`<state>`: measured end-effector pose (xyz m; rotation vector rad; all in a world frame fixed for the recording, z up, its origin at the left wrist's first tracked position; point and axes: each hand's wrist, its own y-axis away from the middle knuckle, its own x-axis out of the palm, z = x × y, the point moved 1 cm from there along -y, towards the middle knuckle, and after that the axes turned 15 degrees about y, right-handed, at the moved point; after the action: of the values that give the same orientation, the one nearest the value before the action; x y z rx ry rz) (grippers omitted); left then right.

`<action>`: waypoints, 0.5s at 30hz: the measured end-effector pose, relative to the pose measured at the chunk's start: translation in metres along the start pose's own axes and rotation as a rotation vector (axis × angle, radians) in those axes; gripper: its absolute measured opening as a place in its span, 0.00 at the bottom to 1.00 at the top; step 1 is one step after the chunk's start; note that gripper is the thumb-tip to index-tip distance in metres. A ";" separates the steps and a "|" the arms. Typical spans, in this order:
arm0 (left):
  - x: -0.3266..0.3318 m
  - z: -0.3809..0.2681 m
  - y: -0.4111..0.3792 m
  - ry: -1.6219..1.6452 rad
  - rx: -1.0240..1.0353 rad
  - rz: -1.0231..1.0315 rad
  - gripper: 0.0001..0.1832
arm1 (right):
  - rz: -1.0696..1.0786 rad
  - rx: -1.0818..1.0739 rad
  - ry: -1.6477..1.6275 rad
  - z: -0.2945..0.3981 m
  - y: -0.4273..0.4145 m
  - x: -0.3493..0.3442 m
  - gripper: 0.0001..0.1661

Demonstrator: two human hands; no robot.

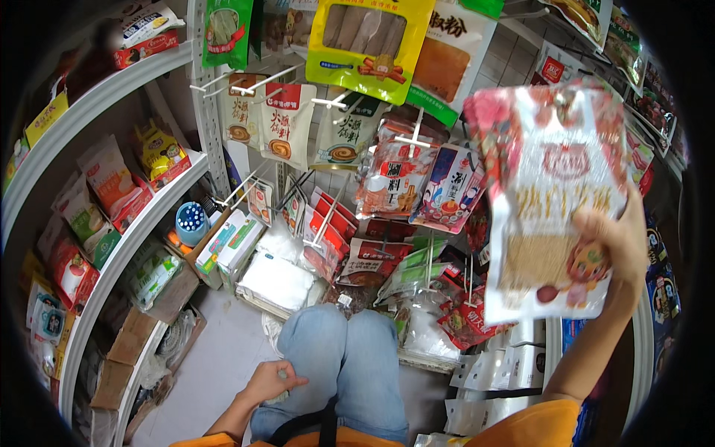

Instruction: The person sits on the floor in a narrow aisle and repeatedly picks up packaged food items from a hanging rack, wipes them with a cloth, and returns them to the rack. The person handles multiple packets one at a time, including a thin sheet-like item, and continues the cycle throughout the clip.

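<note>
My right hand (625,240) is raised at the right, thumb across the front of a white and red plastic packet (536,262). Pale tan seeds, apparently sesame, show through its clear window, beside a printed cartoon figure. The packet is slightly blurred and held upright before the hanging goods. My left hand (271,381) rests low over my jeans (313,346), fingers curled in. Something pale shows beneath those fingers, but whether the hand grips it is unclear. Nearest to the packet hang a purple and pink sauce pouch (449,187) and a red-brown seasoning pouch (466,53).
Metal display hooks (268,78) stick out ahead, hung with hotpot dip pouches (286,125) and a yellow spice bag (366,50). Curved-looking shelves (128,246) with packets and boxes stand left. White packs (279,279) lie low ahead; rolled white bags (522,366) sit lower right.
</note>
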<state>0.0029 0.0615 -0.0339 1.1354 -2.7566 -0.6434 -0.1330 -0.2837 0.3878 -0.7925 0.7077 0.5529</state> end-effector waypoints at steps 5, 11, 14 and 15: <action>-0.006 0.004 0.005 0.027 0.068 -0.082 0.16 | 0.415 0.207 -0.534 -0.046 0.048 0.106 0.41; 0.004 0.005 0.005 0.232 0.018 -0.061 0.13 | 0.822 0.519 -0.770 -0.091 0.163 0.254 0.33; -0.002 0.008 0.012 0.383 0.038 -0.117 0.13 | 0.876 0.631 -0.886 -0.090 0.196 0.297 0.32; -0.003 0.005 0.014 0.411 0.060 -0.143 0.13 | 0.852 0.643 -0.892 -0.090 0.205 0.310 0.32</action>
<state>-0.0053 0.0744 -0.0327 1.3149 -2.3773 -0.2964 -0.1047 -0.1783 0.0211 0.4236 0.3020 1.2503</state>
